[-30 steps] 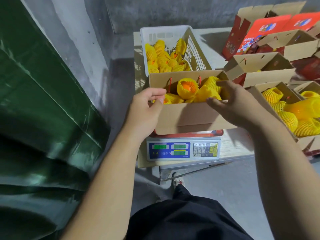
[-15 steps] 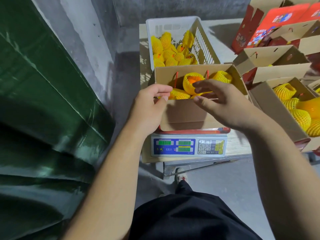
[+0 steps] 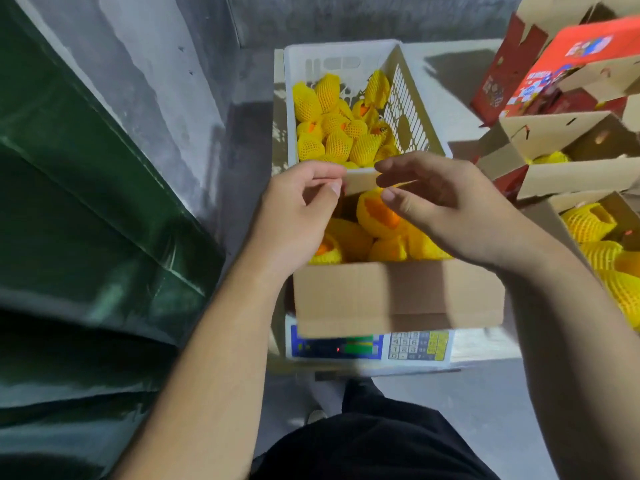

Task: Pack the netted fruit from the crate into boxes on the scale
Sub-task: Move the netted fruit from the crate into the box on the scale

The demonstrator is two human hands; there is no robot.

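Here, box [image 3: 398, 296] long axis crosswise, netted fruit [image 3: 377, 216] upright inside

Through the head camera I saw that both forearms were bare to the edge of view, with no sleeves, gloves, watch or rings on the left hand [image 3: 294, 216] or the right hand [image 3: 446, 209]. The fingernails I could see were short and unpainted. Below the arms, the person wore a plain black garment [image 3: 374, 448] without visible markings, and a light-coloured shoe [image 3: 316, 416] showed just above it.
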